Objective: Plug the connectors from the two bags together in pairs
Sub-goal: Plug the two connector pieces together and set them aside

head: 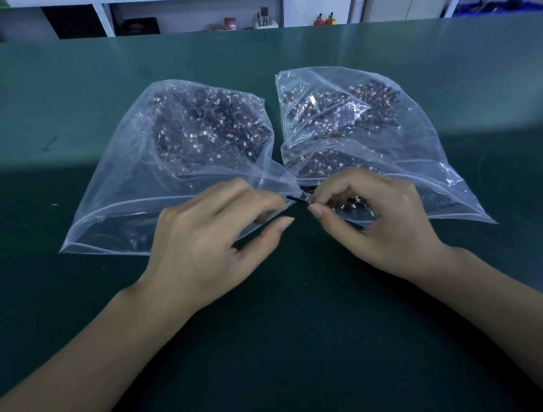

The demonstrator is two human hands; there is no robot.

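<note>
Two clear plastic bags lie side by side on the green table, mouths toward me. The left bag (131, 168) and the right bag (417, 156) each hold a heap of small dark-wired connectors with white plugs. In front of the gap between the bags, my left hand (209, 239) and my right hand (379, 219) meet fingertip to fingertip. Between them runs a short dark wire piece (296, 198), pinched by both hands. The small plugs at its ends are mostly hidden by my fingers.
The green table mat (300, 313) stretches wide around the bags. Beyond its far edge stand white shelves (193, 16) with small items and a pale cabinet (407, 0). A small dark mark (50, 144) lies on the mat at the left.
</note>
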